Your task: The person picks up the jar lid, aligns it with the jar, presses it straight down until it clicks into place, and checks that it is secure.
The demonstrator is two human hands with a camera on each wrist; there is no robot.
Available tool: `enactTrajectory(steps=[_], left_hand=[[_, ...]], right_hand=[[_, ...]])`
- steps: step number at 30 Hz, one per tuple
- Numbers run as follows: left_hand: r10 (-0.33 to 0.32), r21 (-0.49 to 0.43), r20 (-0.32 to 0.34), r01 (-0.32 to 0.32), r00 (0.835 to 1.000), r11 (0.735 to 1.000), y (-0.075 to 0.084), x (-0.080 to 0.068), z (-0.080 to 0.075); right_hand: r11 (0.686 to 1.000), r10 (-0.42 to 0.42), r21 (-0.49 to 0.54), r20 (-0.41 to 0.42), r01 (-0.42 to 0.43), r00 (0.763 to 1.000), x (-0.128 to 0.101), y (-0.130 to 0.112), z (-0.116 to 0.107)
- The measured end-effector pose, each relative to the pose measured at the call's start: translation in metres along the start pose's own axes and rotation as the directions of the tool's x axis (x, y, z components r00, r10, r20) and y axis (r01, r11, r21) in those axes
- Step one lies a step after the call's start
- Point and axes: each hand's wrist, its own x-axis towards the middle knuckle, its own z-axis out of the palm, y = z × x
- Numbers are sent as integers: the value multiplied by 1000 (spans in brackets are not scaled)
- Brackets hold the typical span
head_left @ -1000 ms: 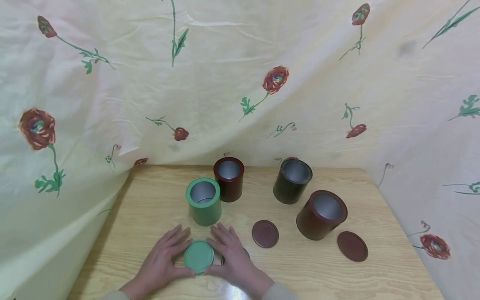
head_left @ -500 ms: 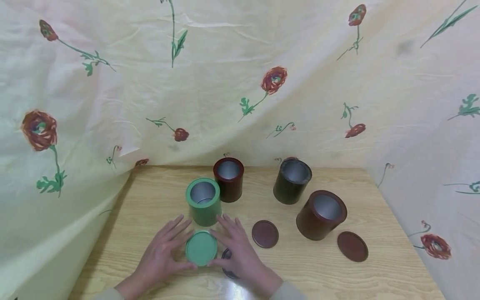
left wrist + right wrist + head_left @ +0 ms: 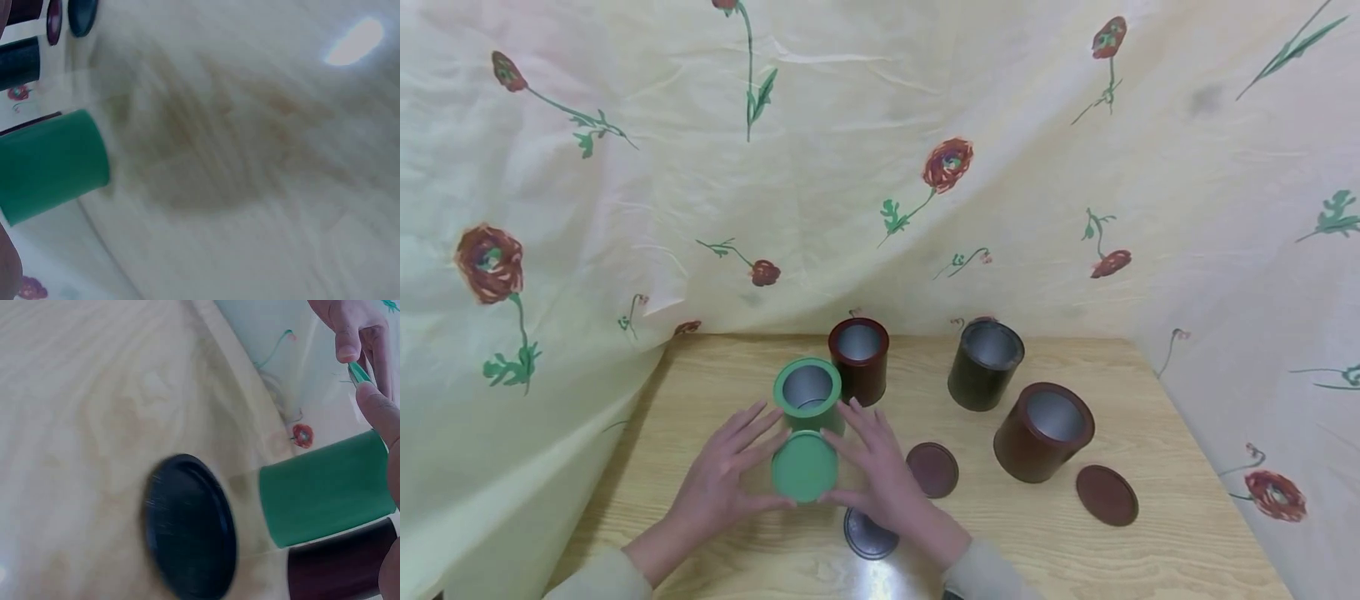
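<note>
On the wooden desk (image 3: 715, 400), against a flowered cloth backdrop (image 3: 880, 167), stand four open tins: a green tin (image 3: 807, 398), a small maroon tin (image 3: 859, 360) just behind it, a dark tin (image 3: 984, 364) and a large maroon tin (image 3: 1043, 432). Two maroon lids (image 3: 932, 469) (image 3: 1107, 495) lie flat near the large one; a dark lid (image 3: 870, 534) lies under the right wrist. The left hand (image 3: 722, 475) and right hand (image 3: 880, 475) flank a green lid (image 3: 804, 467), fingers outstretched, fingertips pinching its edge, holding it just in front of the green tin. All tins show bare metal interiors.
</note>
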Motion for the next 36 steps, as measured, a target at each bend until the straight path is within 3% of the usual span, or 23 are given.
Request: enactTrajectory(steps=[12,22,30,36], left_hand=[[20,1,-10,-20,1000,1000,-21,39,-9],[-63,13,99,62,993,998,-34,61,-10],[-114,-14,137,117,984,993,-42,73,-12],[-145,-20,179,151,973,988,-48,79,-10]], right_hand=[[1000,22,-2,14,-22,1000,42,18,-15],[997,77,16,78,-78,994,62,33,-20],[995,99,-4,115,-99,988,77,41,-23],[987,164,-23,191,-162,968,86,43,-26]])
